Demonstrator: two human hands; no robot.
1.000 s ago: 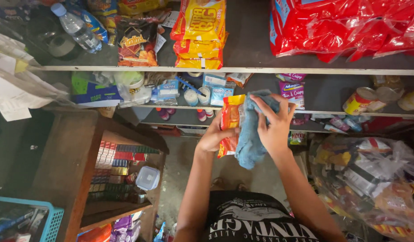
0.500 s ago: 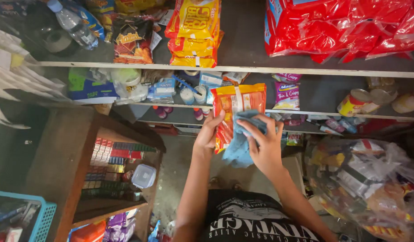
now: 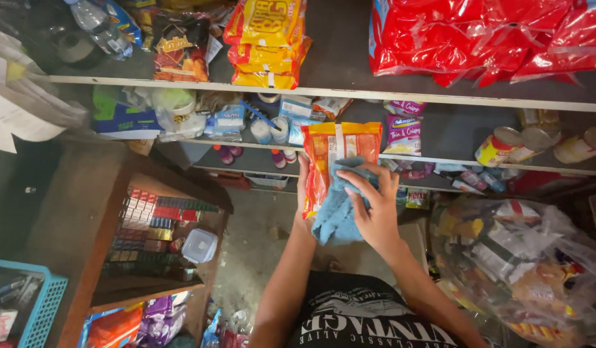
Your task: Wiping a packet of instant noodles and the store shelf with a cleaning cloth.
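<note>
The orange snack packet [image 3: 340, 154] stands upright before the middle shelf [image 3: 439, 158], long axis vertical, top edge up. The left hand [image 3: 303, 187] pinches its left edge from behind. The right hand [image 3: 374, 209] presses a blue cloth [image 3: 336, 209] flat against its front. Cans [image 3: 536, 143] sit right, plastic-bagged goods [image 3: 523, 258] below them.

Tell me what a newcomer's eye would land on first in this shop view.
First, the orange snack packet at centre, gripped by the left hand while the right hand presses a blue cloth against it. Next, the red bags piled on the top shelf at upper right, and the yellow packets stacked left of them.
</note>
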